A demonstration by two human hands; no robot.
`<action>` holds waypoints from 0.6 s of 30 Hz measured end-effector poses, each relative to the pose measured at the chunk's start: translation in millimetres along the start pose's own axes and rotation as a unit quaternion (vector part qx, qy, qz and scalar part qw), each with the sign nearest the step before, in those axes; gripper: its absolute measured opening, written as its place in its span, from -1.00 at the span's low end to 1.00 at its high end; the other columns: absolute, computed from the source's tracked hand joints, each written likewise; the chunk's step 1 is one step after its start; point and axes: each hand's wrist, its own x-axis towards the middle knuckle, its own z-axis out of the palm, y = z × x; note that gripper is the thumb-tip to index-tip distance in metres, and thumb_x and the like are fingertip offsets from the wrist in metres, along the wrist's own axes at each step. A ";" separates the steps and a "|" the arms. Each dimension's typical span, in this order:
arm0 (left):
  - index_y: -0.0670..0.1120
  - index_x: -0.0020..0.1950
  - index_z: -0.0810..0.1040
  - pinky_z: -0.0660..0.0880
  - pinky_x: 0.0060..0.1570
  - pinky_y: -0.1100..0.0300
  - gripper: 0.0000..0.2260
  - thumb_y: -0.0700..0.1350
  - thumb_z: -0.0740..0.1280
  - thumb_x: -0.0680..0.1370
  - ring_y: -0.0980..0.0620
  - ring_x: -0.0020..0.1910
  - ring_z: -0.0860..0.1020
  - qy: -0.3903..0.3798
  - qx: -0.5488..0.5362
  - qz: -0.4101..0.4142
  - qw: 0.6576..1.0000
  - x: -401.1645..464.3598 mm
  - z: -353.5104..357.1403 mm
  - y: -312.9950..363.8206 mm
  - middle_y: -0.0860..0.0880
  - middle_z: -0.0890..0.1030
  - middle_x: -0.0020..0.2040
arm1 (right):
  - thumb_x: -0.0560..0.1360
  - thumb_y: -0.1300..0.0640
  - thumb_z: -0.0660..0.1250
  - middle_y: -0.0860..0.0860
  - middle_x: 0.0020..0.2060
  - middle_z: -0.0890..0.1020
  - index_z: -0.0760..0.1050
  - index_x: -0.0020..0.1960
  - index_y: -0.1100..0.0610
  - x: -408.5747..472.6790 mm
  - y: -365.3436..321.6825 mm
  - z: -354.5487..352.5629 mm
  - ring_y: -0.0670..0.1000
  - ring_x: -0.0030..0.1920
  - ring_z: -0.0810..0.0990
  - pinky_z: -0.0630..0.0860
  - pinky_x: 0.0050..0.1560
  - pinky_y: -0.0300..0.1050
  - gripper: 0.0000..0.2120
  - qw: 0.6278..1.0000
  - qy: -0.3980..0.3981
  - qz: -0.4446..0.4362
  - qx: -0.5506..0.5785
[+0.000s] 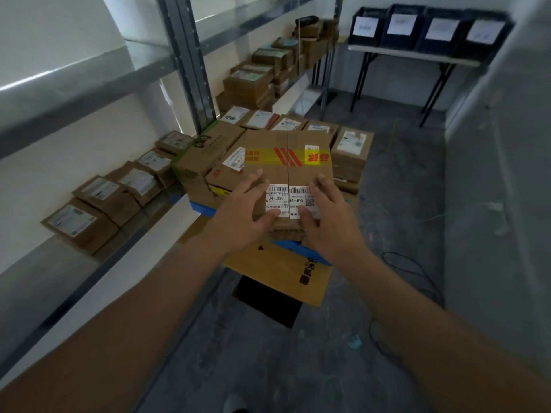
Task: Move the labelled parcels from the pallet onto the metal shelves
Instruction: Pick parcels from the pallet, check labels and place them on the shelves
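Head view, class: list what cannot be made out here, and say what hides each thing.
- Parcel near edge: covered by the left hand and right hand.
- J4-J06 labels: small print too small; thumbs cover their lower corners.
- Blue pallet: mostly hidden under the stacked boxes.
- Dark bins: paper labels blurred, unreadable.
- Shelf parcels: label text too small.

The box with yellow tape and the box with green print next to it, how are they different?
The taped box has yellow-and-red tape across its top; the green box has green print on its side and corner instead. The taped box has two J4-J06 labels at its near edge; I see none on the green box. Both hands, left and right, reach onto the taped box; nobody touches the green one. Both are brown cardboard.
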 end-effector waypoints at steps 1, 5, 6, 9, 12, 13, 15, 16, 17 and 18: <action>-0.10 0.61 0.29 0.03 0.48 0.24 -0.35 0.14 0.37 0.61 0.07 0.63 0.06 -0.007 -0.003 0.002 1.000 6.4 4.9 1.1 0.05 0.12 0.66 | 0.66 -0.06 0.24 -0.01 0.60 0.16 0.25 0.58 0.11 1.3 6.5 -0.2 0.12 0.53 0.26 0.36 0.46 0.12 -0.44 1.000 0.003 0.010 -0.003; -0.09 0.61 0.30 0.08 0.51 0.21 -0.35 0.15 0.37 0.61 0.09 0.62 0.05 -0.032 -0.017 0.016 0.999 31.6 23.0 2.2 0.07 0.11 0.66 | 0.65 -0.07 0.24 -0.01 0.60 0.19 0.28 0.57 0.10 7.4 27.3 0.2 0.11 0.50 0.30 0.40 0.41 0.13 -0.46 0.999 0.020 0.033 -0.010; -0.09 0.61 0.30 0.09 0.52 0.18 -0.35 0.15 0.37 0.60 0.08 0.62 0.05 -0.038 -0.022 0.020 0.999 37.5 26.9 1.3 0.07 0.11 0.66 | 0.65 -0.06 0.24 0.00 0.59 0.20 0.29 0.56 0.10 9.3 31.1 0.7 0.11 0.49 0.31 0.40 0.40 0.15 -0.47 0.999 0.025 0.036 -0.011; -0.07 0.61 0.29 0.10 0.53 0.16 -0.36 0.16 0.36 0.61 0.09 0.63 0.03 -0.059 -0.035 0.034 0.997 54.8 37.7 -0.5 0.09 0.07 0.67 | 0.65 -0.08 0.22 -0.02 0.59 0.20 0.31 0.55 0.07 16.1 43.1 3.2 0.12 0.49 0.32 0.41 0.40 0.16 -0.49 0.997 0.036 0.062 -0.018; -0.03 0.61 0.29 0.04 0.50 0.22 -0.36 0.16 0.36 0.60 0.12 0.63 -0.02 -0.075 -0.054 0.041 0.995 73.4 47.0 -1.8 0.09 0.01 0.67 | 0.65 -0.09 0.23 -0.01 0.58 0.21 0.32 0.54 0.06 22.9 54.4 4.8 0.14 0.48 0.34 0.44 0.36 0.20 -0.49 0.995 0.050 0.084 -0.025; -0.02 0.61 0.29 0.04 0.51 0.21 -0.36 0.16 0.36 0.60 0.11 0.63 -0.02 -0.080 -0.055 0.044 0.994 80.0 50.4 -3.0 0.09 0.00 0.68 | 0.64 -0.09 0.23 -0.02 0.58 0.21 0.32 0.54 0.05 25.5 57.2 5.1 0.14 0.48 0.34 0.45 0.35 0.19 -0.49 0.994 0.052 0.094 -0.027; 0.02 0.61 0.29 0.10 0.55 0.12 -0.37 0.19 0.35 0.60 0.09 0.64 -0.02 -0.095 -0.056 0.047 0.993 94.2 56.8 -5.8 0.11 -0.03 0.68 | 0.64 -0.09 0.24 -0.04 0.58 0.20 0.32 0.54 0.03 31.6 62.9 6.8 0.13 0.46 0.35 0.46 0.35 0.18 -0.49 0.992 0.059 0.110 -0.035; 0.04 0.62 0.29 0.14 0.56 0.06 -0.37 0.20 0.35 0.60 0.08 0.64 -0.02 -0.104 -0.061 0.047 0.992 100.8 60.2 -7.5 0.13 -0.05 0.67 | 0.63 -0.09 0.24 -0.04 0.58 0.20 0.32 0.54 0.03 34.5 65.4 8.0 0.12 0.45 0.36 0.45 0.35 0.19 -0.49 0.991 0.063 0.115 -0.041; 0.05 0.62 0.28 0.17 0.56 0.02 -0.37 0.20 0.35 0.60 0.08 0.64 -0.03 -0.112 -0.067 0.046 0.990 106.9 63.7 -9.1 0.14 -0.05 0.67 | 0.63 -0.09 0.24 -0.04 0.57 0.21 0.33 0.53 0.02 37.8 68.3 9.7 0.11 0.44 0.37 0.45 0.35 0.19 -0.50 0.990 0.066 0.118 -0.048; 0.05 0.62 0.28 0.18 0.57 0.00 -0.37 0.20 0.35 0.60 0.07 0.64 -0.03 -0.121 -0.072 0.046 0.989 112.2 66.9 -10.7 0.14 -0.06 0.67 | 0.63 -0.09 0.24 -0.04 0.57 0.21 0.34 0.53 0.02 40.7 70.4 11.2 0.12 0.42 0.38 0.45 0.35 0.17 -0.50 0.988 0.068 0.124 -0.055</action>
